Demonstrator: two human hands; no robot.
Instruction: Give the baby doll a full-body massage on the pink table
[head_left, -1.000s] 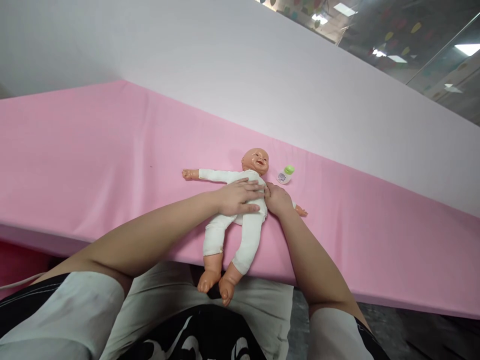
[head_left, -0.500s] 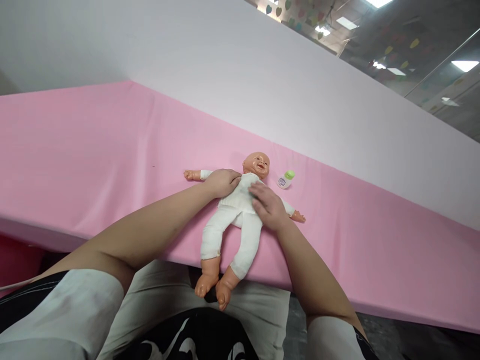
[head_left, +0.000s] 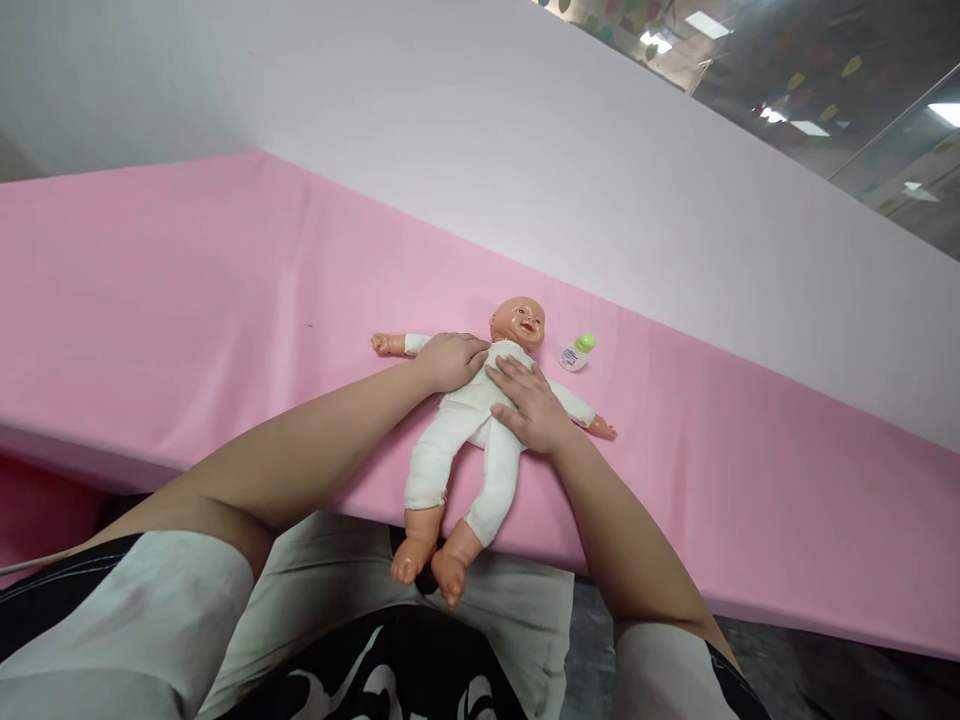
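Observation:
A baby doll [head_left: 466, 412] with a white cloth body lies on its back, its arms spread and its feet hanging over the near edge of the pink padded surface. My left hand [head_left: 454, 361] lies flat on the chest and shoulder at the image's left, fingers stretched toward the middle. Across the chest and belly rests my right hand [head_left: 531, 402], open, with its fingers spread. Beyond the right hand, beside the doll's head, a small clear bottle with a green cap [head_left: 577, 353] sits on the surface.
The pink surface [head_left: 225, 290] runs from left to right with its near edge just in front of my lap. Behind it rises a white wall [head_left: 465, 130]. A window with ceiling lights [head_left: 795, 110] shows at the upper right.
My right hand has shifted slightly left and lies flatter on the doll's chest and belly. The left hand stays in place. The whole view has moved a little.

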